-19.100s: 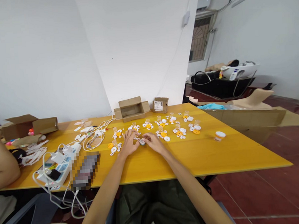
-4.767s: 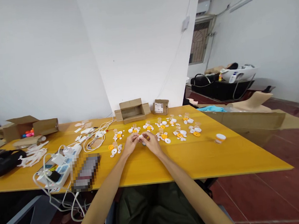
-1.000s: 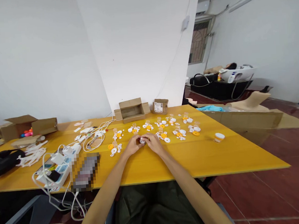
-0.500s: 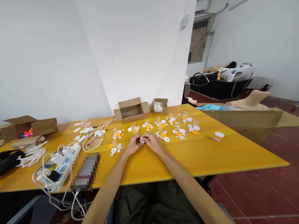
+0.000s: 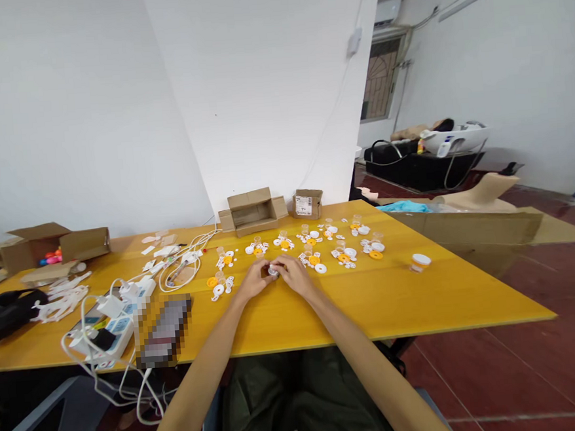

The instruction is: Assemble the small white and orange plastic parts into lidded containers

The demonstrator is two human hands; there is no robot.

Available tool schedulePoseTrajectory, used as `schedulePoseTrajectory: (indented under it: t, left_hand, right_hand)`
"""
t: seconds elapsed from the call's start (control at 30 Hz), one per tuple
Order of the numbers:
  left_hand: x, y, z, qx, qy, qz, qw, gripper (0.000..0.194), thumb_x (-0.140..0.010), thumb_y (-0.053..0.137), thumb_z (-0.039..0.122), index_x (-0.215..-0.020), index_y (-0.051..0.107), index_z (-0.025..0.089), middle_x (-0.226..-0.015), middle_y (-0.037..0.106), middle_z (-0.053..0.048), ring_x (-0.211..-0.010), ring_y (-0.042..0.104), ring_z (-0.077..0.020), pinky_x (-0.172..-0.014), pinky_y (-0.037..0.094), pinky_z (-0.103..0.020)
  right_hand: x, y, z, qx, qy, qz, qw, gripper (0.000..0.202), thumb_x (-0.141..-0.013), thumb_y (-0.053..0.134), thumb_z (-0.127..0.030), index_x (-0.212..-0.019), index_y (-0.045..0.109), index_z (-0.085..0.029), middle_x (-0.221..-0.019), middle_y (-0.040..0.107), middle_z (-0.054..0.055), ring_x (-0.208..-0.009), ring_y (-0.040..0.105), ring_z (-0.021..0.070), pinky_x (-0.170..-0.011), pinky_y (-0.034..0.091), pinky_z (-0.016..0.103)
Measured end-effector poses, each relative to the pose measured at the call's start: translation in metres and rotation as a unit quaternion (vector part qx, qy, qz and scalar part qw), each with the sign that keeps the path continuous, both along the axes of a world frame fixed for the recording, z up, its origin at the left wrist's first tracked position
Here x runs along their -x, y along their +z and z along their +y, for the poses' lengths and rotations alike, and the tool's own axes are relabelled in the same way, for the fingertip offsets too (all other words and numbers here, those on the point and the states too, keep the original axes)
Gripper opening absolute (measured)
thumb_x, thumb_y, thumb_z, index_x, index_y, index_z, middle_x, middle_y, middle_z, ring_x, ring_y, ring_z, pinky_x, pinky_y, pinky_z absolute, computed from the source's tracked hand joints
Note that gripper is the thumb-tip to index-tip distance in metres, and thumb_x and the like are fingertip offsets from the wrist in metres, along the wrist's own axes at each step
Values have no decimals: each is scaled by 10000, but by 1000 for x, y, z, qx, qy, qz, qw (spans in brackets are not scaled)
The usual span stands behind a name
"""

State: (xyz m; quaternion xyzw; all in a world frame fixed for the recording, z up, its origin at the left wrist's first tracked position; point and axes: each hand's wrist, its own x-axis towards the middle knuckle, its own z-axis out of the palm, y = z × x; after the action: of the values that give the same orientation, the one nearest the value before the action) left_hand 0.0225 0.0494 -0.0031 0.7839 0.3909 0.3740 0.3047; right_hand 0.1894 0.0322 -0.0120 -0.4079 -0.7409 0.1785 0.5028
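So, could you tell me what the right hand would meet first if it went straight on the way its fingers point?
The right hand would probably meet the small whitish piece at its fingertips, with the left hand just beyond; exact depth is unclear.

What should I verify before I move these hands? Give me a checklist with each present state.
1. Small whitish piece between the fingers of the left hand and right hand: ok.
2. Underside of that piece, resting on the table or lifted: cannot tell, the fingers hide it.
3. Free room beside the right hand: not ok, a yellow disc and a white disc lie close.
4. Lidded jar upright, apart from both hands: ok.
5. Cables off both hands: ok.
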Motion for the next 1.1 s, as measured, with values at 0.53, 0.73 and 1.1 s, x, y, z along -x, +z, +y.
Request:
schedulePoseTrajectory:
  t: [0.53, 0.73, 1.1]
  left_hand:
    - [1, 0, 0, 2, -6, -7, 1000, 123, -722, 732, 181, -837, 689, 189, -837, 668, -9, -842, 606, -205, -862, 500, -345]
    - [-1, 3, -3, -8, -12, -7, 1000, 138, -727, 718, 158, -860, 702, 188, -860, 673, -14, -837, 613, -203, -852, 505, -347]
    - [1, -1, 1, 3, -9, -1, 1000, 144, -731, 729, 193, -868, 689, 178, -862, 670, -14, -850, 599, -196, -865, 490, -330]
  right_hand:
    - [0, -2, 0, -6, 0, -5, 1000, 194, -885, 563, -165, -813, 723, -247, -842, 725, 31, -808, 657, 202, -746, 493, 293]
    - [0, -1, -1, -6, -15, -17, 1000, 161, -867, 583, -164, -798, 703, -247, -829, 723, 25, -785, 646, 197, -720, 482, 283]
    - [1, 3, -2, 28, -16, -21, 999, 138, -868, 583, -165, -834, 701, -228, -872, 730, 31, -818, 652, 190, -754, 483, 280]
